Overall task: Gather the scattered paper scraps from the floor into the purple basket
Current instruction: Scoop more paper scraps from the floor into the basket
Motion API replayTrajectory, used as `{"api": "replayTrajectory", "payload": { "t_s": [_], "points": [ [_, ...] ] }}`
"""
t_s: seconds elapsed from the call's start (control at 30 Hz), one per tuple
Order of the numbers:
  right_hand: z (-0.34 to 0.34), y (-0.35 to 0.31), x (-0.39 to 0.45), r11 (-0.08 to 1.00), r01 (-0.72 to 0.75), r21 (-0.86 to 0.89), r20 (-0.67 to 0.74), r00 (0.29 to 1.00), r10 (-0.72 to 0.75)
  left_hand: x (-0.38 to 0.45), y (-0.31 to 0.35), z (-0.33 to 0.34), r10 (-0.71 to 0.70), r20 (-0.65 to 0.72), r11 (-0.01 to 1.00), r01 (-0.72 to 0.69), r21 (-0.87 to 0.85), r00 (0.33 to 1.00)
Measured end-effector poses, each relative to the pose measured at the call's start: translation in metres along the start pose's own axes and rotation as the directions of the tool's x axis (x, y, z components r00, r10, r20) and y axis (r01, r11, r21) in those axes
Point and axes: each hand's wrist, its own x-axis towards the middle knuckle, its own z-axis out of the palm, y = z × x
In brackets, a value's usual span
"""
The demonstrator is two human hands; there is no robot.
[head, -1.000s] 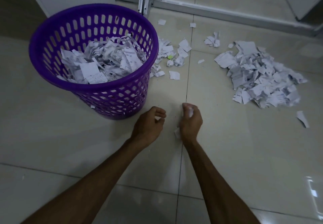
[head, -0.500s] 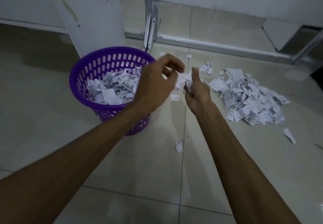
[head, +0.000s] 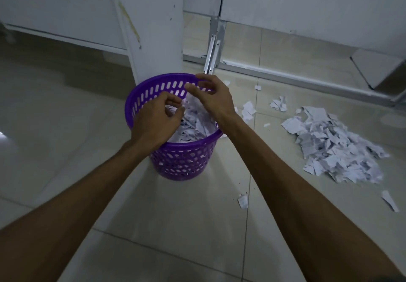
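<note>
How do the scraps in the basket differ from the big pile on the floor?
The scraps in the purple basket fill it as a contained heap, partly hidden by both hands; the floor pile lies spread wide and flat on the tiles, fully visible, right of the basket. Both are white torn paper.

Basket (head: 182,163) set on floor (head: 66,149) before pillar (head: 153,29), scraps (head: 195,125) held inside, both hands positioned above rim, large pile (head: 336,147) to its right, single scrap (head: 243,201) nearer camera
</note>
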Motion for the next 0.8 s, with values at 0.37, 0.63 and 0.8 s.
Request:
{"api": "replayTrajectory", "payload": {
  "t_s": [0.37, 0.63, 0.8],
  "points": [
    [-0.066, 0.081, -0.074, 0.999, 0.012, -0.040, -0.451, 0.892, -0.029, 0.011, 0.010, 0.016, 0.061, 0.009, 0.997, -0.061, 0.055, 0.998],
    [-0.114, 0.201, -0.185, 0.790, -0.291, -0.540, 0.011, 0.936, 0.352, 0.016, 0.021, 0.033, 0.094, 0.023, 0.992, -0.095, 0.079, 0.995],
    [-0.110, 0.209, -0.187, 0.795, -0.187, -0.576, 0.043, 0.965, 0.258, 0.016, 0.019, 0.036, 0.097, 0.024, 0.992, -0.099, 0.076, 0.995]
  ]
}}
